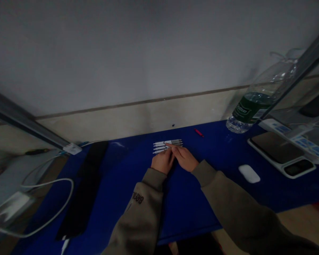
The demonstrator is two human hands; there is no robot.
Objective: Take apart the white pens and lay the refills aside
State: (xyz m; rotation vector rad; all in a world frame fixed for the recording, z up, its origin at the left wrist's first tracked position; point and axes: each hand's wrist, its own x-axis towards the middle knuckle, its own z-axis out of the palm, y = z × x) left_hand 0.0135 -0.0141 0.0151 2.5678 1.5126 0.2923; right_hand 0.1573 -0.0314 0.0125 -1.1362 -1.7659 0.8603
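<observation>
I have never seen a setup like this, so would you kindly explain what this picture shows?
No machine is at work here: these are a person's two bare hands, seen by a camera worn on the head, looking forward and down. The left hand and right hand meet at a row of white pens on a blue table. Whether either grips a pen is unclear. Farther right are a small red object, a white mouse-like object and a clear bottle.
</observation>
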